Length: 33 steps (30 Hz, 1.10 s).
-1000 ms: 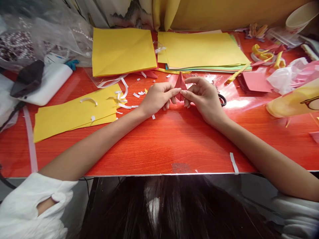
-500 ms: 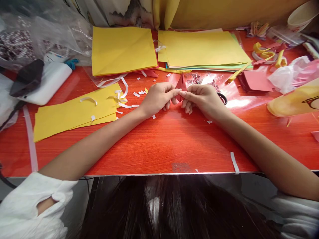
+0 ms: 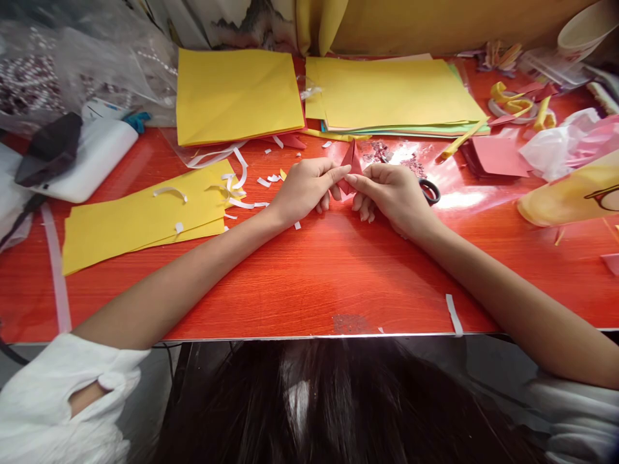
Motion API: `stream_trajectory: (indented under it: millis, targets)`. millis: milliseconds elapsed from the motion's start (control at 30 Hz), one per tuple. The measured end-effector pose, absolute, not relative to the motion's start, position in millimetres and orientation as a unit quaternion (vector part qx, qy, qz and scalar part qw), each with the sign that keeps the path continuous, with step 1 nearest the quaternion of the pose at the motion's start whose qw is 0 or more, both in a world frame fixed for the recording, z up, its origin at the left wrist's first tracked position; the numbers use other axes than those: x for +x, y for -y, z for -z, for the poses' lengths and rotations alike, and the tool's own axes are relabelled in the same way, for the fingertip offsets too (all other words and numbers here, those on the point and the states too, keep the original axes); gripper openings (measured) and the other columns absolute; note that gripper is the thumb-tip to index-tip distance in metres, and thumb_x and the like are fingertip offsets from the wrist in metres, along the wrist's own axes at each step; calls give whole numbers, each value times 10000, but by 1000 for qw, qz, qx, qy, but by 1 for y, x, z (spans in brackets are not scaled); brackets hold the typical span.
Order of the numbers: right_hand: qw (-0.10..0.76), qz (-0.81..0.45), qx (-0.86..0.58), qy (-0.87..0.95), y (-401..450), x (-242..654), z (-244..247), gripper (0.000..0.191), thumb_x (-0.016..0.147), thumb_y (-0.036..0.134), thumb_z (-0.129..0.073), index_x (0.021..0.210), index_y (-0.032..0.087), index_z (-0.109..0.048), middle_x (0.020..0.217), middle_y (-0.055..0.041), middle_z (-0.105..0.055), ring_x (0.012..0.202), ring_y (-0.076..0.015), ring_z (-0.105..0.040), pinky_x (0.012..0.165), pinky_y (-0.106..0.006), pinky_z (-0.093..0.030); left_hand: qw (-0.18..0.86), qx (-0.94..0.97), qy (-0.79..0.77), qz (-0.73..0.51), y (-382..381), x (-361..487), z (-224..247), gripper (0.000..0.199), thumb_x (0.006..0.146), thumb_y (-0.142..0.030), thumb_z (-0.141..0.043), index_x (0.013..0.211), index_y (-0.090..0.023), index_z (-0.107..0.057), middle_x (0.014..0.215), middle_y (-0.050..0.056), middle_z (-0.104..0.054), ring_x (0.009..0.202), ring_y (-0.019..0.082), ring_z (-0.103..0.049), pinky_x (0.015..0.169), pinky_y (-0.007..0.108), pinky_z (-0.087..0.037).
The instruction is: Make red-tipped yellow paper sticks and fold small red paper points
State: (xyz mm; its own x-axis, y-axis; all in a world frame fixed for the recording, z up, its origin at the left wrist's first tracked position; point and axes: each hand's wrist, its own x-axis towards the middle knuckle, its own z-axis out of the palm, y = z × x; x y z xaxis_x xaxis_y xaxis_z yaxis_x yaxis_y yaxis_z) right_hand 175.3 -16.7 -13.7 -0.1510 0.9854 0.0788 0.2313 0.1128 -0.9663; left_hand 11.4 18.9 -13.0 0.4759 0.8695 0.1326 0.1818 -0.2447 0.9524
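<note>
Between my two hands is a small folded piece of red paper (image 3: 353,158), its pointed end aimed away from me. My left hand (image 3: 312,187) pinches its left side between thumb and fingers. On the right side, my right hand (image 3: 393,192) grips it the same way, thumb on top. The two thumbs nearly meet over the paper and cover its middle. Black-handled scissors (image 3: 429,191) lie just right of my right hand, their blades mostly hidden.
Yellow sheets (image 3: 242,96) and a second paper stack (image 3: 391,93) lie at the back. Yellow strips (image 3: 145,216) with white scraps are at left. Folded red paper (image 3: 499,157) and a yellow cup-like object (image 3: 570,193) are at right. The table's front edge (image 3: 290,338) is near me.
My right hand has shifted very slightly, and more of the scissors' handle shows beside it. Both hands keep their grip on the red paper, whose tip looks slightly changed in angle.
</note>
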Motion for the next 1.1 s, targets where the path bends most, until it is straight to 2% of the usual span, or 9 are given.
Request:
stream_trajectory:
  millis: [100, 200, 367, 533, 767, 1100]
  targets:
    - [425, -447, -491, 615, 17, 175, 14, 355, 770, 502, -597, 631, 182, -529, 503, -5, -598, 345, -81, -496, 299, -195, -371, 499, 699, -373, -352, -19, 12, 12, 389, 829, -482, -503, 670, -131, -554, 582, 16, -603, 379, 37, -481, 377, 173, -349]
    - [423, -474, -472, 611, 16, 175, 12, 316, 769, 461, -620, 659, 173, -551, 546, -13, -619, 384, -90, -539, 332, -197, -423, 499, 697, -373, -355, -19, 13, 12, 340, 821, -442, -538, 682, -133, -557, 569, 7, -600, 381, 36, -480, 383, 169, -352]
    - [382, -559, -422, 602, 12, 182, 6, 291, 782, 439, -611, 760, 149, -605, 709, -61, -675, 580, -148, -660, 509, -260, -560, 478, 696, -389, -368, -19, 12, 13, 288, 847, -342, -531, 641, -141, -536, 505, -18, -566, 361, 36, -464, 385, 172, -349]
    - [347, -608, -399, 593, 10, 190, 3, 257, 772, 389, -645, 778, 134, -616, 798, -87, -696, 711, -178, -689, 648, -317, -596, 459, 708, -394, -363, -18, 12, 12, 272, 856, -304, -510, 635, -147, -535, 518, -19, -572, 369, 46, -475, 390, 184, -359]
    - [364, -584, -430, 584, 11, 184, 5, 246, 733, 393, -673, 729, 152, -626, 694, -66, -688, 627, -184, -688, 575, -311, -601, 452, 720, -380, -365, -18, 12, 12, 270, 857, -309, -513, 645, -145, -541, 562, -12, -607, 381, 30, -471, 405, 172, -353]
    - [372, -569, -459, 572, 15, 178, 0, 254, 734, 399, -671, 690, 156, -615, 650, -58, -687, 564, -153, -674, 500, -224, -560, 423, 729, -384, -376, -17, 11, 13, 287, 859, -349, -510, 655, -148, -533, 549, -30, -582, 384, 25, -466, 409, 159, -348]
